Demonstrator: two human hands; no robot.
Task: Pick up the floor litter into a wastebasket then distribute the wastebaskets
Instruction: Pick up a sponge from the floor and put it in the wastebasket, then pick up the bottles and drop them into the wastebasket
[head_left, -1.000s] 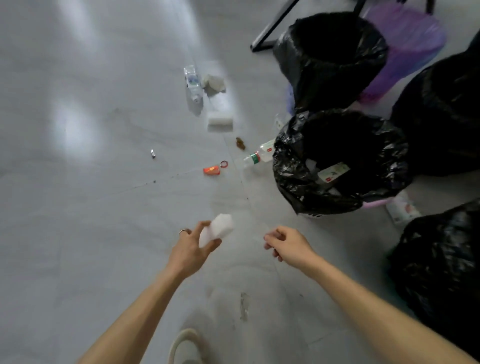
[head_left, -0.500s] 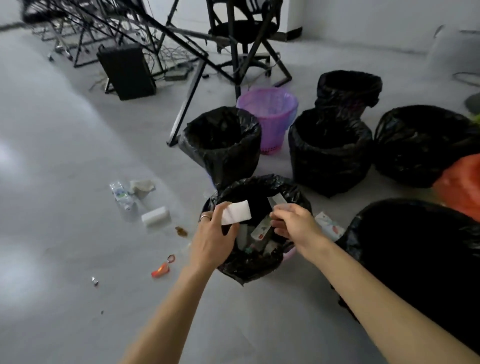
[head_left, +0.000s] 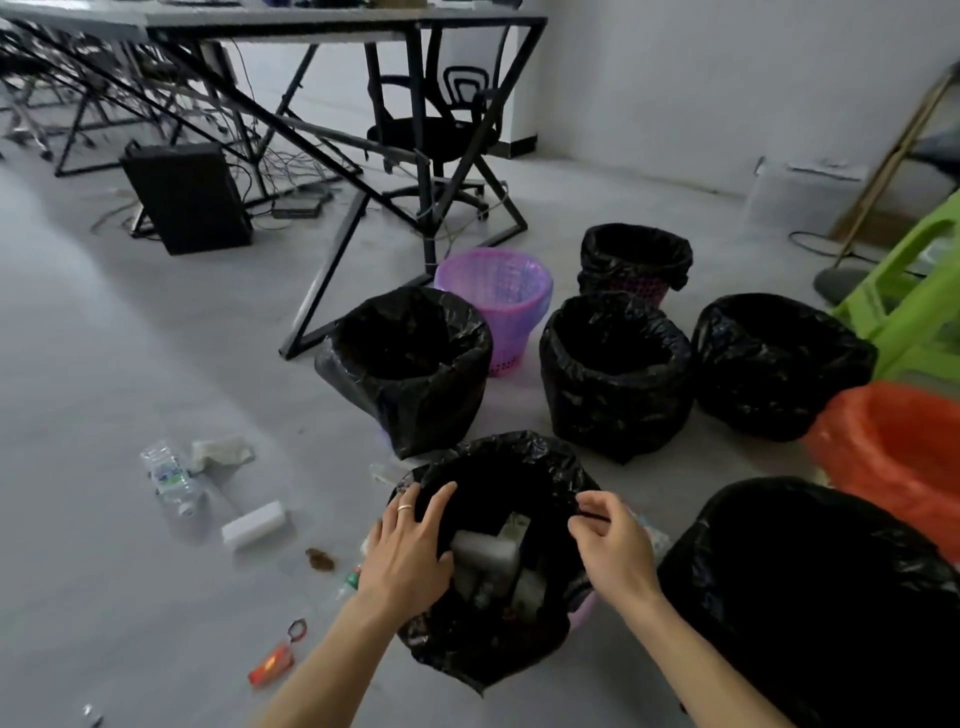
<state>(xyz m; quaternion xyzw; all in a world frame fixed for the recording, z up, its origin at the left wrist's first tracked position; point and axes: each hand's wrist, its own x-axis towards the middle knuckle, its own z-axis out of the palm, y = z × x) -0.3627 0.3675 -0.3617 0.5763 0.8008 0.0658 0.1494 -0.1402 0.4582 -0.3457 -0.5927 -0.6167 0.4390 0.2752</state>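
A black-lined wastebasket stands right in front of me with litter inside, a white foam block on top. My left hand hovers over its left rim, fingers spread, holding nothing. My right hand is at the right rim with its fingers loosely curled and apart, apparently empty. On the floor to the left lie a clear plastic bottle, a crumpled tissue, a white foam block, a brown scrap, a small bottle and an orange lighter with a key ring.
Several more black-lined wastebaskets stand around, plus a bare purple basket and an orange-lined one. Behind are a desk frame, an office chair, a black computer case and a green stool.
My left hand carried the white foam block over the wastebasket and let it go; the block now lies inside. The view lifted from the floor to the baskets.
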